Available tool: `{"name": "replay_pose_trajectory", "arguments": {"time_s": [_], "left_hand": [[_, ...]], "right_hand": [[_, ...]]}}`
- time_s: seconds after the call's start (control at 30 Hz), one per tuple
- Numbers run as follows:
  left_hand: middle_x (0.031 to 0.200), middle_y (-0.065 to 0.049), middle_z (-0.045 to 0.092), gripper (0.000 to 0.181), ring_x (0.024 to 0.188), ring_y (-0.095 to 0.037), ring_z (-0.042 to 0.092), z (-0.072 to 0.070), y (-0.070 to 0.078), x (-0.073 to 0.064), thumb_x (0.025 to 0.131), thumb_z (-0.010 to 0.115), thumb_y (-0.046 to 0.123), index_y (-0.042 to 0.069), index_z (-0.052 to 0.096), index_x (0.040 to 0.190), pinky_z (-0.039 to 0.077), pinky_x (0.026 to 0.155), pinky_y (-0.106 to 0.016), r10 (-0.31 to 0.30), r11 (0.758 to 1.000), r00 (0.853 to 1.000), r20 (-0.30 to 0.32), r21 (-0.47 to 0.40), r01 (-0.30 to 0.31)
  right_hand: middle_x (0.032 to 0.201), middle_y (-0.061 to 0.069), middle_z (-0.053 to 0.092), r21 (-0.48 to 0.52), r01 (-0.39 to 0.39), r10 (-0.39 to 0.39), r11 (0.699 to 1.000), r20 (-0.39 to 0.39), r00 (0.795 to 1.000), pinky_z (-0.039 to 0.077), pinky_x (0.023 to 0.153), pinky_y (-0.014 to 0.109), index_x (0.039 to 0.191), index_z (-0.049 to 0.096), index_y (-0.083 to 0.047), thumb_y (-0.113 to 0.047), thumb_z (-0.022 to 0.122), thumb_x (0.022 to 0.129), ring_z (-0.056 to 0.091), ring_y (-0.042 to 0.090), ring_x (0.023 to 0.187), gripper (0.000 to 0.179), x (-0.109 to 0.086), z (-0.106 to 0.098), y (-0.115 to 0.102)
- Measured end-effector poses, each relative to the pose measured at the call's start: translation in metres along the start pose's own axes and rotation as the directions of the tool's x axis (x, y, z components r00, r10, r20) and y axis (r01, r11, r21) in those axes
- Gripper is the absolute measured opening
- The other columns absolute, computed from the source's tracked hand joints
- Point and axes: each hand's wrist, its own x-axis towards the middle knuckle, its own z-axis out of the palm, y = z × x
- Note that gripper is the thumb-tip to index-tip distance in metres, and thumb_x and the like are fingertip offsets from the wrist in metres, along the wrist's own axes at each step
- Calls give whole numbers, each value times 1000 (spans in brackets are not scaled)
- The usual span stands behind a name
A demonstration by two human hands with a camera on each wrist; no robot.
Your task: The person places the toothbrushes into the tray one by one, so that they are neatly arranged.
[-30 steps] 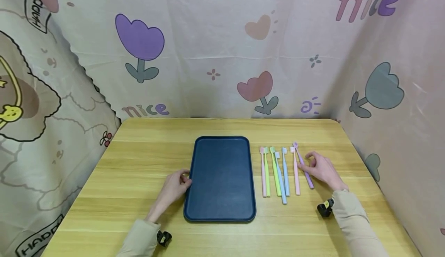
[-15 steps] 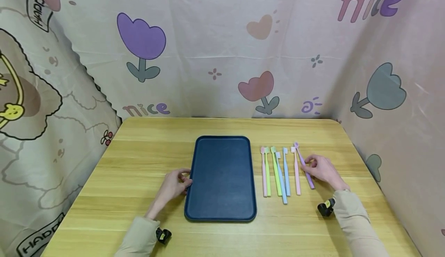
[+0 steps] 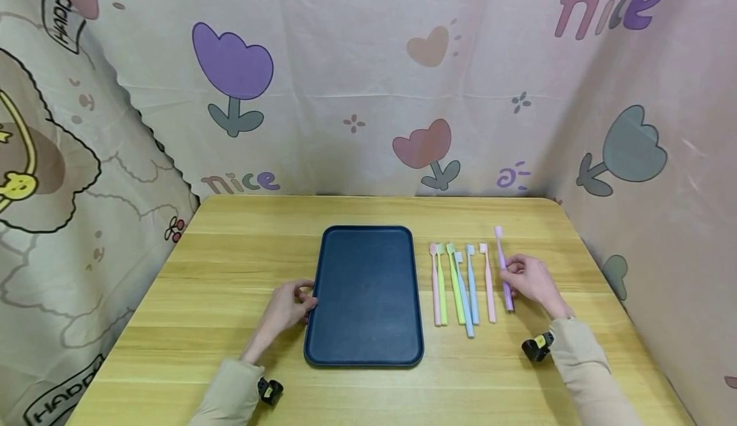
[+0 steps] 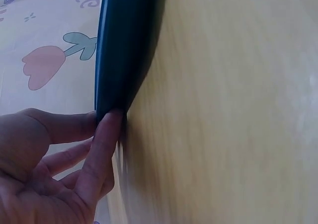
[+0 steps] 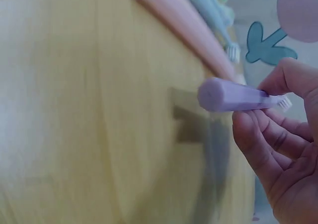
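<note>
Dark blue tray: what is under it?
The wooden table shows all around the dark blue tray, and the left hand pinches its left edge. The tray covers the surface directly beneath, so whether anything lies there cannot be seen.

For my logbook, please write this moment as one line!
left grip: pinches blue tray edge | right grip: pinches purple toothbrush | other toothbrushes: on table, right of tray

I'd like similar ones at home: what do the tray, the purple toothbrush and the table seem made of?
The tray: probably plastic, dark blue and fairly matte, with smoothly rounded, moulded-looking corners.
The purple toothbrush: likely plastic, smooth and evenly coloured.
The table: wood or wood-look laminate; grain shows, but which is unclear.
</note>
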Motion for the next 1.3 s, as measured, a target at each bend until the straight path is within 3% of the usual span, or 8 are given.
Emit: {"name": "replay_pose_trajectory", "arguments": {"time_s": [0.3,0.53,0.8,1.03,1.3], "left_hand": [[75,-8,59,40,49,-13,57,-1,1,2,80,64,9,5,55,119,50,44,-24,-1,1000,1000,6,2,1],[74,-8,59,40,49,-14,57,0,1,2,79,64,8,4,55,118,50,44,-24,0,1000,1000,6,10,0],[71,-8,60,39,50,-12,56,-1,0,3,78,64,7,2,55,116,51,44,-24,14,1000,1000,12,14,-14],[72,-9,60,39,50,-13,56,-1,2,0,78,64,6,1,55,116,51,44,-25,-6,1000,1000,23,1,6],[71,-9,62,39,50,-15,58,-1,3,1,78,64,5,1,54,116,52,45,-27,-6,1000,999,37,-25,7]], "right_hand": [[83,19,64,101,61,-66,993,50,997,54,52,35,104,50,5,-17,59,83,60,18,54,31,-3,3,-24],[88,19,65,159,82,-98,984,91,991,54,57,34,109,48,4,-16,59,84,62,19,62,35,-5,11,-45],[92,25,61,318,60,-113,946,152,982,56,61,42,117,44,10,-12,59,84,62,22,64,43,-6,29,-70],[89,21,62,349,33,-99,937,175,980,56,61,42,112,47,7,-13,59,84,62,20,62,36,-6,52,-88],[81,16,63,437,-11,-102,899,233,967,55,61,45,108,47,6,-13,62,82,62,23,59,35,-7,80,-109]]}}
